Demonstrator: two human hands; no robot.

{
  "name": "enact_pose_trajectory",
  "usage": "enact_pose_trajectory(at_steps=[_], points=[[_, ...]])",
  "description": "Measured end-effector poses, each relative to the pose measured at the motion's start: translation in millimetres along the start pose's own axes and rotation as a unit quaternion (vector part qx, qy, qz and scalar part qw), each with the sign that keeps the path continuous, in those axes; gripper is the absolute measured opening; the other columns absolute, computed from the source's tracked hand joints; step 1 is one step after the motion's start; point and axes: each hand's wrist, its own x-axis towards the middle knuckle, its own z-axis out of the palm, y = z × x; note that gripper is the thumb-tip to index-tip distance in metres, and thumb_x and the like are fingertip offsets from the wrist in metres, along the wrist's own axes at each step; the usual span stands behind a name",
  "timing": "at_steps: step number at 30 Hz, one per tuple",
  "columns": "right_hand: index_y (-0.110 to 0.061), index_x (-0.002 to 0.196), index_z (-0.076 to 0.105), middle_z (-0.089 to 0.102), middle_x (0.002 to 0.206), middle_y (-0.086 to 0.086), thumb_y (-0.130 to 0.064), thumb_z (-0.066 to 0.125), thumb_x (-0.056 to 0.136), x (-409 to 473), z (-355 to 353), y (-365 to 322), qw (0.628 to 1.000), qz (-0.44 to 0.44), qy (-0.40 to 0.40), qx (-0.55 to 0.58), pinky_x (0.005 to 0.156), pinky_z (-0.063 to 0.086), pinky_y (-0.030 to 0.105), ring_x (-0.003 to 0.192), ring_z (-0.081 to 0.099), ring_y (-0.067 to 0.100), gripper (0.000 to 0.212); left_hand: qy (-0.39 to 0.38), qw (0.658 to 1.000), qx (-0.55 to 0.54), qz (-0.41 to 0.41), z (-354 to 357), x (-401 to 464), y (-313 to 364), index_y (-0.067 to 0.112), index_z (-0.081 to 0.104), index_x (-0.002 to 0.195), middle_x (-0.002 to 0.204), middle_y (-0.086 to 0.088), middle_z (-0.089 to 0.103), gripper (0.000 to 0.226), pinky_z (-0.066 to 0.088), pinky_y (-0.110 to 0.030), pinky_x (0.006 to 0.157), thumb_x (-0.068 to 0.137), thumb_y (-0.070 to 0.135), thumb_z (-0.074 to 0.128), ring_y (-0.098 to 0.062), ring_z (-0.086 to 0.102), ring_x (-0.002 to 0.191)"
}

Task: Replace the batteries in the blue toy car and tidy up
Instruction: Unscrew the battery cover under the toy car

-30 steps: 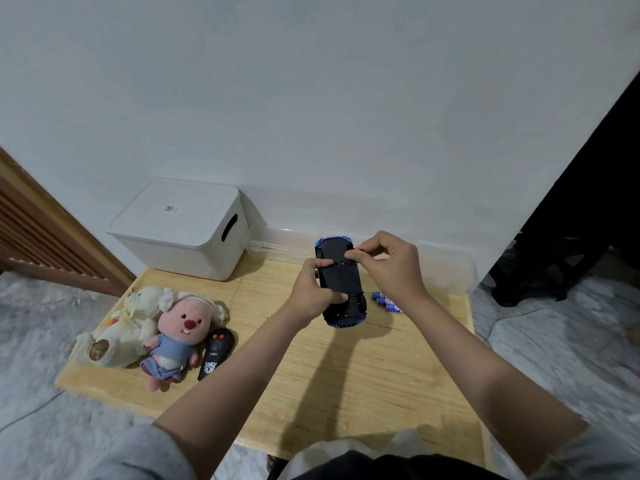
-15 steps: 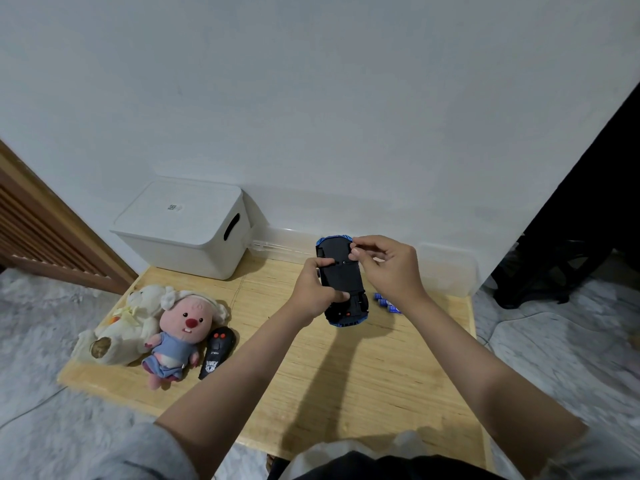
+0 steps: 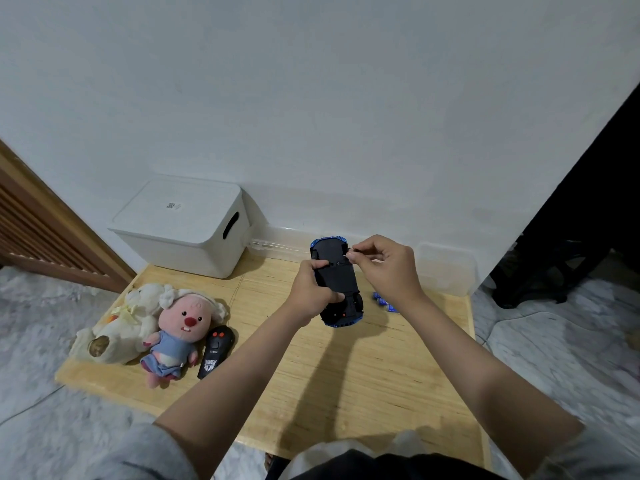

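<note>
The blue toy car point(image 3: 337, 282) is held upside down above the wooden table point(image 3: 346, 375), its black underside facing up. The left hand point(image 3: 310, 292) grips the car along its left side, thumb curled over the underside. The right hand point(image 3: 384, 268) is curled, its thumb and forefinger pinching a small dark part at the car's far right edge; what that part is cannot be told. A few blue batteries point(image 3: 384, 303) lie on the table just behind the right wrist. At the table's left sit a cream plush toy point(image 3: 121, 323), a pink plush toy point(image 3: 180, 330) and a black remote control point(image 3: 216, 351). A white lidded storage box point(image 3: 180, 226) stands by the wall.
</note>
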Motion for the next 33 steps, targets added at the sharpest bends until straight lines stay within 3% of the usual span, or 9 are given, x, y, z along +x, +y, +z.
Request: enact_pose_trajectory(at_steps=[6,12,18,21,27,33], points=[[-0.006,0.071,0.065,0.067,0.069,-0.005,-0.009,0.078,0.075,-2,1,1,1.000,-0.003,0.007,-0.012,0.061,0.049,0.010,0.064,0.062,-0.003,0.014,-0.001,1.000,-0.001,0.004,-1,1,-2,0.016,0.041,0.118,0.098,0.006,0.047,0.064,0.052,-0.027,0.069,0.070,-0.014,0.070,-0.019,0.054,0.092],[-0.005,0.067,0.061,0.068,0.067,0.003,-0.015,0.076,0.078,-3,4,9,0.998,-0.016,0.030,-0.053,0.062,0.056,0.032,0.065,0.064,0.013,0.021,-0.006,1.000,0.012,0.009,1,-1,-3,0.014,0.041,0.121,0.098,0.007,0.046,0.065,0.051,-0.024,0.068,0.070,-0.013,0.072,-0.018,0.054,0.092],[-0.007,0.066,0.057,0.067,0.066,0.001,-0.010,0.075,0.076,-6,8,9,0.997,-0.012,0.040,-0.058,0.061,0.055,0.028,0.065,0.066,0.015,0.021,-0.005,1.000,0.020,0.020,3,-1,-3,0.013,0.041,0.120,0.098,0.008,0.046,0.065,0.053,-0.025,0.071,0.069,-0.013,0.073,-0.020,0.054,0.095],[-0.009,0.074,0.053,0.065,0.066,-0.005,-0.008,0.075,0.075,-3,7,9,0.998,-0.007,0.042,-0.045,0.060,0.055,0.024,0.063,0.065,0.008,0.022,-0.005,1.000,0.024,0.020,2,-2,-4,0.015,0.040,0.116,0.098,0.008,0.045,0.064,0.053,-0.027,0.074,0.069,-0.013,0.073,-0.021,0.054,0.097],[-0.010,0.080,0.069,0.068,0.074,-0.004,-0.006,0.074,0.075,-1,7,10,0.998,-0.038,0.014,-0.052,0.064,0.054,0.019,0.066,0.063,0.005,0.008,-0.006,0.999,0.025,0.022,1,-2,-4,0.012,0.040,0.120,0.097,0.008,0.046,0.065,0.052,-0.028,0.074,0.069,-0.013,0.073,-0.021,0.054,0.097],[-0.013,0.081,0.067,0.067,0.072,-0.002,-0.003,0.072,0.075,1,7,10,0.997,-0.041,0.009,-0.058,0.062,0.054,0.020,0.066,0.062,0.004,0.013,-0.005,0.999,0.041,0.026,0,-3,-3,0.009,0.041,0.123,0.097,0.009,0.046,0.066,0.052,-0.027,0.074,0.069,-0.012,0.073,-0.020,0.053,0.097]])
